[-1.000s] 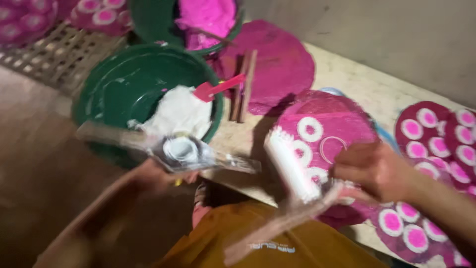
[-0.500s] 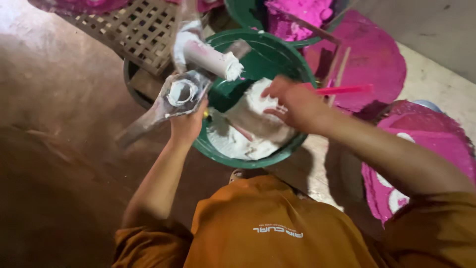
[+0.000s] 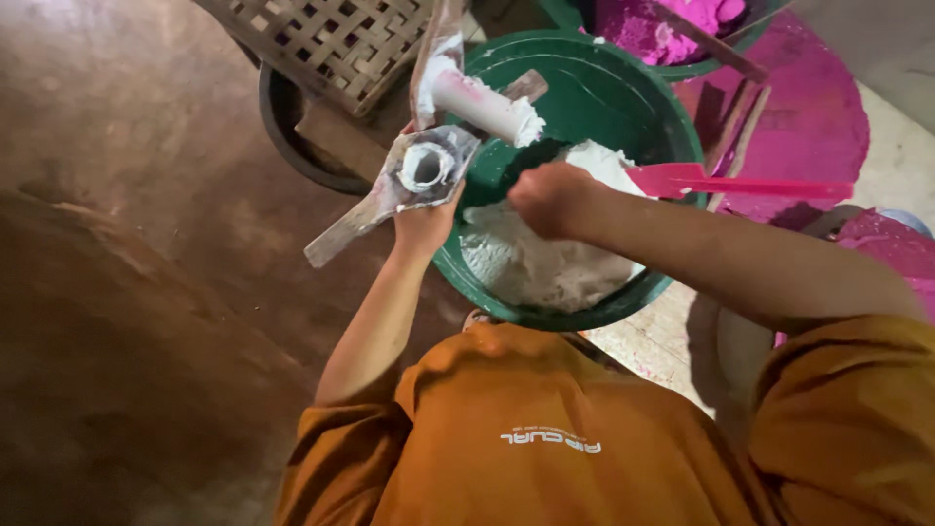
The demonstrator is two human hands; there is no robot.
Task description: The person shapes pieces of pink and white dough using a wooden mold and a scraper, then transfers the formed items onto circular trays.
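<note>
My left hand grips a wooden press smeared with white paste. Its round barrel opening faces up, and a white plunger cylinder sticks out over the bowl. The press is held at the left rim of a green bowl that holds a mound of white dough. My right hand is curled in a fist and pressed into the dough near the bowl's middle. A red plastic spatula rests across the bowl's right rim.
A second green bowl with pink dough stands behind. A woven bamboo tray lies over a dark basin at the back left. Pink-stained round mats lie at the right. Brown earthen floor spreads to the left.
My right hand left the pink mat at the right and reached into the white dough. The left hand lifted the press to the bowl's rim.
</note>
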